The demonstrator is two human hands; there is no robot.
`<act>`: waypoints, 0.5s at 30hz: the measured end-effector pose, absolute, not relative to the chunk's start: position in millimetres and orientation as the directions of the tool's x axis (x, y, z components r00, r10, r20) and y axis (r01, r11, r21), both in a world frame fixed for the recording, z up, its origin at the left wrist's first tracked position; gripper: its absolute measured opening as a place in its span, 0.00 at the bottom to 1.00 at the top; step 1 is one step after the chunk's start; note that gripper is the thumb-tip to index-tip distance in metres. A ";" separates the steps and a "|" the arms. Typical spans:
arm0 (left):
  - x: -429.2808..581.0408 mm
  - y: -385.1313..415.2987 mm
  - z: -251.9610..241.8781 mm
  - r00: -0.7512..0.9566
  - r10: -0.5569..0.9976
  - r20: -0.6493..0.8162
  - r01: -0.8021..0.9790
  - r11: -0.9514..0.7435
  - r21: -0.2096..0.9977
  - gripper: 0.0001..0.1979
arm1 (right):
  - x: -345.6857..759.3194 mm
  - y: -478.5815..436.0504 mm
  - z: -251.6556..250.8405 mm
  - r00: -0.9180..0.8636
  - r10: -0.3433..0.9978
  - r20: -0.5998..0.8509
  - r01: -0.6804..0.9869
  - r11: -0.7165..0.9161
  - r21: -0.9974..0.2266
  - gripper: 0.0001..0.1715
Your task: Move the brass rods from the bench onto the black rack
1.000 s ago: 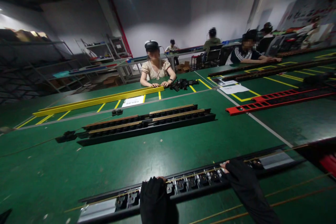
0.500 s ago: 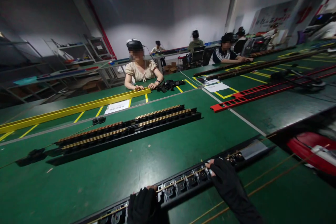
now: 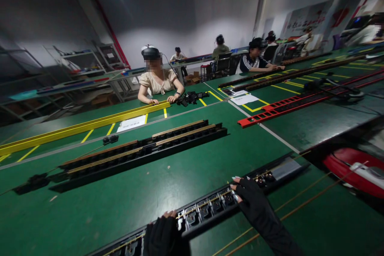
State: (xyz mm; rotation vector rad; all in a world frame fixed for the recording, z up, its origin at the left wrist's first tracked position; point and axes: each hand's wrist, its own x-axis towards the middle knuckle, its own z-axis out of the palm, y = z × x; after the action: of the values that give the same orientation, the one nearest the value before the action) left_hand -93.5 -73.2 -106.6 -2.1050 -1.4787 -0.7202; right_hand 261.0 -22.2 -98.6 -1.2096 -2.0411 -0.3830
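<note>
A long black channel rail [image 3: 207, 224] lies slantwise across the near part of the green table, with a row of small metal parts inside it. Along these parts runs a thin brass-coloured strip [image 3: 211, 201]. My left hand [image 3: 162, 234], in a black fingerless glove, is curled over the rail at the lower middle; its palm side and thumb are hidden. Farther right, my gloved right hand [image 3: 252, 198] reaches over the rail, its thumb and fingertips bent around the strip. Beyond that hand, copper-toned parts [image 3: 265, 177] and a grey plate [image 3: 286, 170] sit in the rail.
Two more black rails with brass strips [image 3: 144, 154] lie farther back. A yellow rail [image 3: 84, 128] is before a seated person [image 3: 157, 78]. Red rails [image 3: 270, 114] lie at right. Loose brass strips [image 3: 288, 212] cross beside my right forearm. A red-and-white object [image 3: 351, 166] stands by the table edge.
The view has shifted slightly, moving everything a little left. My right fingertips show a bit more spread over the rail; my left hand stays at the same place on it.
</note>
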 end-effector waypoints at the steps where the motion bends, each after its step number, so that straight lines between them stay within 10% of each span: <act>1: -94.9 -73.8 -105.8 0.294 0.711 0.639 0.945 -0.318 -0.081 0.16 | 260.6 -22.7 -97.7 -0.291 0.640 0.711 0.852 0.512 -0.112 0.21; 15: -83.1 -80.0 -74.3 0.241 0.789 0.566 0.965 -0.258 -0.053 0.24 | 304.5 -28.9 -90.9 0.030 0.736 0.676 1.000 -0.015 -0.027 0.33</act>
State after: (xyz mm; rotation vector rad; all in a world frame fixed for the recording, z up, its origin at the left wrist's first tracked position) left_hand -83.1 -80.0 -74.3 -2.1291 -1.6077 -0.6140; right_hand 304.5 -28.9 -90.9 -1.8041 -1.7580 -0.6753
